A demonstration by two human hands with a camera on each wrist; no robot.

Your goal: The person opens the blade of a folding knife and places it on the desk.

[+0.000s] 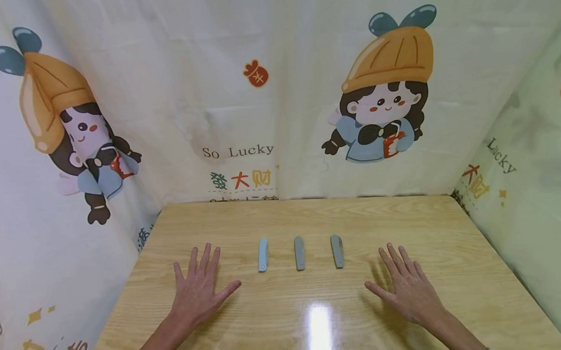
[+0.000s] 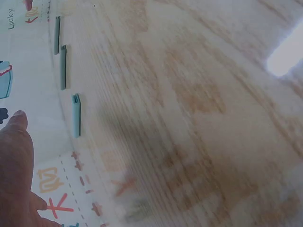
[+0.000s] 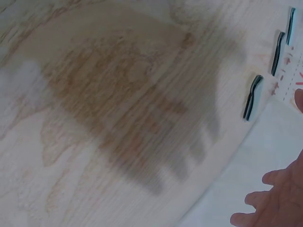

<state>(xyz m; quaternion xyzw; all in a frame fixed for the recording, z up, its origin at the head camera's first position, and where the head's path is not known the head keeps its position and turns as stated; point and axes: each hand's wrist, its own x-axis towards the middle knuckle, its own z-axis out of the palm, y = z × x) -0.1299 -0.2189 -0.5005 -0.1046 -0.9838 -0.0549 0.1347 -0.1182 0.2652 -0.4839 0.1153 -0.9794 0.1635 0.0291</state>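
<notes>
Both hands released, fingers spread: left hand (image 1: 197, 291) left of the row, nearest the slim light-blue plastic-looking folded handle (image 1: 262, 255); right hand (image 1: 407, 287) right of it, nearest the slim grey-green folded handle with a brownish side (image 1: 337, 252). Plain slim grey-green folded handle (image 1: 299, 253) sits between. All three lie apart, roughly parallel, on the pale wood-grain table (image 1: 268, 316). Wood strip separates them from the far edge, which meets the printed cream fabric (image 1: 301, 116). Finger room between neighbours; wide wood nearside.
</notes>
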